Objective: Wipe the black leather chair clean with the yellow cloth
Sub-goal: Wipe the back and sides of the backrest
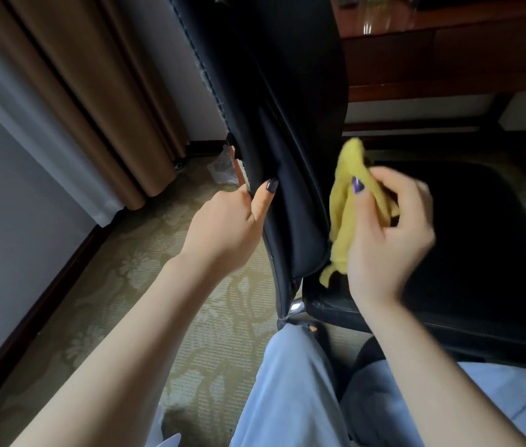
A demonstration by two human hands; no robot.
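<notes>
The black leather chair (274, 101) fills the middle of the view, its backrest rising toward the top and its seat (480, 227) spreading to the right. My left hand (226, 227) grips the left edge of the backrest, thumb lying on the leather. My right hand (390, 233) holds the crumpled yellow cloth (342, 208) bunched between thumb and fingers, just right of the backrest's lower edge and above the seat's back corner. Whether the cloth touches the leather I cannot tell.
Brown curtains (94, 101) and a grey wall stand at the left over a patterned carpet (164, 285). A dark wooden desk (448, 50) sits behind the chair at upper right. My legs in light blue trousers (287, 391) are at the bottom, beside the chair's chrome frame.
</notes>
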